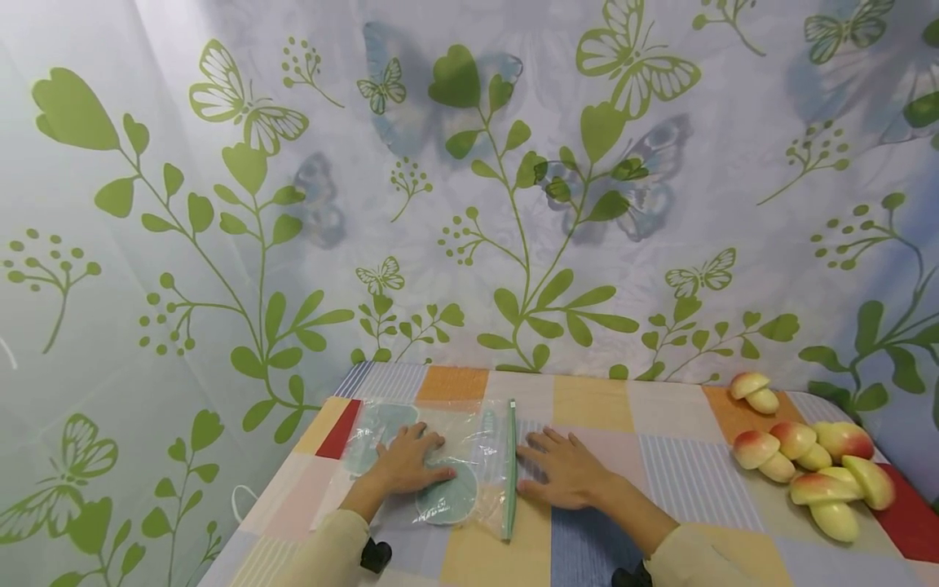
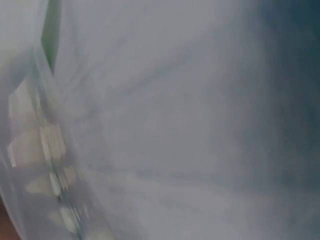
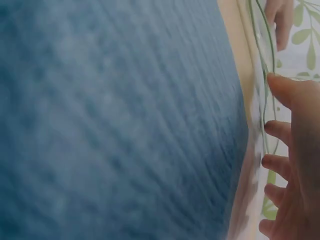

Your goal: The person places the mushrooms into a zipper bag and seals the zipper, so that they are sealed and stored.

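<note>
A clear plastic zip bag (image 1: 462,424) with pale teal patches lies flat on the patchwork-covered table, its green zip edge (image 1: 511,481) on the right side. My left hand (image 1: 407,463) rests palm down on the bag with fingers spread. Just right of the zip edge, my right hand (image 1: 568,471) lies on the tablecloth, fingers spread and thumb tip close to the zip. From the right wrist, my right hand (image 3: 305,150) appears beside the bag's green-lined edge, with my left fingers (image 3: 281,25) beyond. The left wrist view is blurred, mostly pale cloth.
Several mushroom-shaped pieces (image 1: 834,485), cream with some reddish caps, sit in a group on the table's right side. One more mushroom (image 1: 754,393) lies farther back. A curtain (image 1: 411,261) with green leaves and butterflies hangs behind the table.
</note>
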A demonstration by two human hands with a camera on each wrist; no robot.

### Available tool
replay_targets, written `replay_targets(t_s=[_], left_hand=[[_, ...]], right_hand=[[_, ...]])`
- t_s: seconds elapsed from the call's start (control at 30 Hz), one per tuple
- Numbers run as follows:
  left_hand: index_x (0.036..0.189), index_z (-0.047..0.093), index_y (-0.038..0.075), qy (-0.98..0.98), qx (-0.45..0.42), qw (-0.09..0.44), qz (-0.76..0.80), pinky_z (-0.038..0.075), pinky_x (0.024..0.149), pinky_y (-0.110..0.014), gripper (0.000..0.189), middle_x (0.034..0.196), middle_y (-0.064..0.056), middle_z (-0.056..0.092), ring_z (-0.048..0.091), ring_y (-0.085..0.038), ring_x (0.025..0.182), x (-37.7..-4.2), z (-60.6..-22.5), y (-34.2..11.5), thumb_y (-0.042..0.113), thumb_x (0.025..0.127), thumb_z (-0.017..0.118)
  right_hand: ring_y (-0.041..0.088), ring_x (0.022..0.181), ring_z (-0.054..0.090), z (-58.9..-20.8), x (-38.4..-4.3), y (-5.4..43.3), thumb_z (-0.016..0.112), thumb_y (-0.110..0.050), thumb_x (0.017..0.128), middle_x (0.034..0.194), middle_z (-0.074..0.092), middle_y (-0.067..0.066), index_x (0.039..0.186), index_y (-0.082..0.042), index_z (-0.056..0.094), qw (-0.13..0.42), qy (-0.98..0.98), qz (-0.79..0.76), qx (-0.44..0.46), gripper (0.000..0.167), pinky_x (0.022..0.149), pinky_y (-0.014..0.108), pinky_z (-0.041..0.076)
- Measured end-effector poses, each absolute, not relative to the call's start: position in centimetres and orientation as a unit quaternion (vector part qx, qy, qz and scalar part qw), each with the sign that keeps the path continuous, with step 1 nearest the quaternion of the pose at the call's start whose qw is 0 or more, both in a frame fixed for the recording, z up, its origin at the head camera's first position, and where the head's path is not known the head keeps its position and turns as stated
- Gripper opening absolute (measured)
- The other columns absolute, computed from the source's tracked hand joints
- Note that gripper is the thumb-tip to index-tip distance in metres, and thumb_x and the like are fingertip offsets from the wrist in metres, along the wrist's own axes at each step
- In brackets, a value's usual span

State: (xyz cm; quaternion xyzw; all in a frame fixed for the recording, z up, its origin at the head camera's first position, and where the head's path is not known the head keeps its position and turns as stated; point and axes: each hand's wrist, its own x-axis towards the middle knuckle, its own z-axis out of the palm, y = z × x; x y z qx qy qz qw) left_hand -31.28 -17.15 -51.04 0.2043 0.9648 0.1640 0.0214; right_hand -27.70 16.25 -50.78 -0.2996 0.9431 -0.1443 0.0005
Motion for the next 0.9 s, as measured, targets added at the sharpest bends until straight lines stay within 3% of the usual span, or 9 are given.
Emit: replay_targets(t_s=[0.4,0.57,0.9], left_hand=[[0.135,0.065,0.02,0.962,0.21,0.025,0.17,0.021,0.09,-0.093,0.065,0.154,-0.023,0.043,0.032,-0.057,0.142,-31.2,-51.0,-17.3,0.068,0.091,0.064],[0.136,0.065,0.021,0.963,0.207,0.028,0.17,0.019,0.091,-0.093,0.064,0.155,-0.023,0.042,0.03,-0.059,0.142,-31.3,-51.0,-17.3,0.068,0.092,0.063],[0.139,0.064,0.021,0.961,0.208,0.039,0.176,0.018,0.093,-0.093,0.063,0.157,-0.023,0.04,0.028,-0.059,0.143,-31.2,-50.9,-17.6,0.066,0.096,0.058]], right_hand=[[0.045,0.145,0.036,-51.4,-27.2,15.2,0.051,-0.068,0.097,0.156,0.046,0.018,0.146,-0.004,0.058,-0.011,0.94,-0.135,-0.313,0.081,0.111,0.072,0.03],[0.046,0.142,0.04,-51.9,-26.8,15.1,0.053,-0.074,0.092,0.153,0.047,0.021,0.145,-0.004,0.058,-0.024,0.941,-0.135,-0.311,0.088,0.11,0.071,0.032],[0.054,0.141,0.037,-51.5,-25.6,14.5,0.058,-0.075,0.089,0.156,0.038,0.031,0.15,0.003,0.05,0.008,0.94,-0.159,-0.302,0.1,0.109,0.071,0.035]])
